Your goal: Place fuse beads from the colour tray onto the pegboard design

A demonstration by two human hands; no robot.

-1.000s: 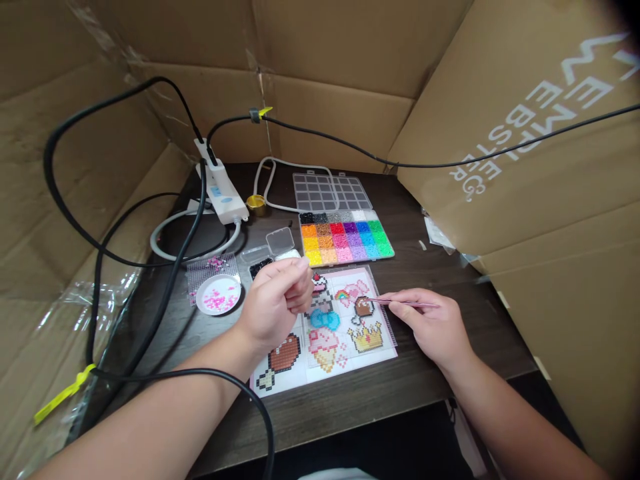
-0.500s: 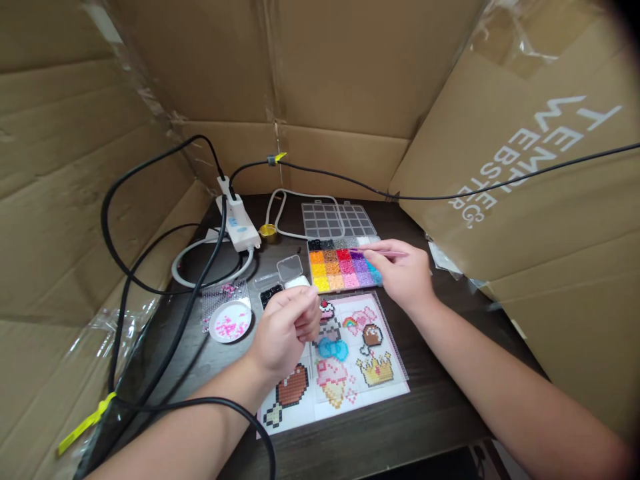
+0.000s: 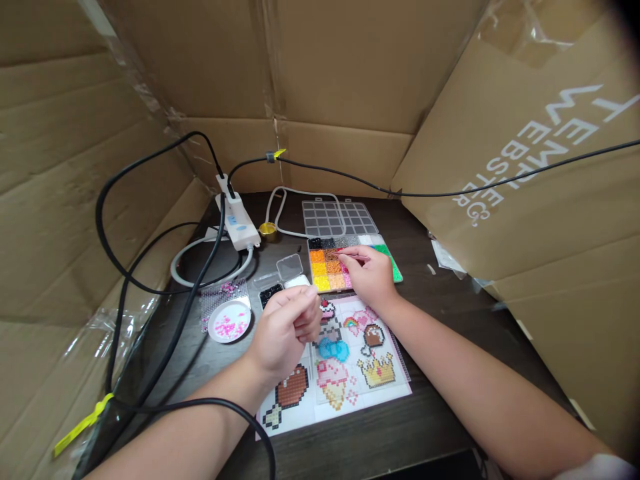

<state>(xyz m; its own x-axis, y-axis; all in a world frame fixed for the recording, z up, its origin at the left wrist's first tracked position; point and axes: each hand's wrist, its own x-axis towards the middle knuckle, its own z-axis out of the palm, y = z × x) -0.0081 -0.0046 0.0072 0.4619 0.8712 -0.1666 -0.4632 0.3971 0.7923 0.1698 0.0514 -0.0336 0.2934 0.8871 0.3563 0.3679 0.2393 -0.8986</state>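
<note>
My right hand is closed around a slim pair of pink tweezers, their tip over the brown and orange compartments of the bead box. This divided box holds small beads sorted by colour. My left hand is curled into a fist above the pattern sheet; whatever its fingers hold, if anything, is hidden. Printed pixel pictures cover the sheet, among them a crown and an ice cream cone. A blue bead bow lies on a clear pegboard over the sheet.
Left of my fist sits a white dish of pink beads, partly over a clear pegboard. A small black-bead container, a gold cup and a power strip stand farther back. Black cables cross my left side; cardboard walls surround the table.
My right hand has moved left with the tweezers, from the purple side of the bead box to the brown and orange part, uncovering the green beads. My left fist stays put.
</note>
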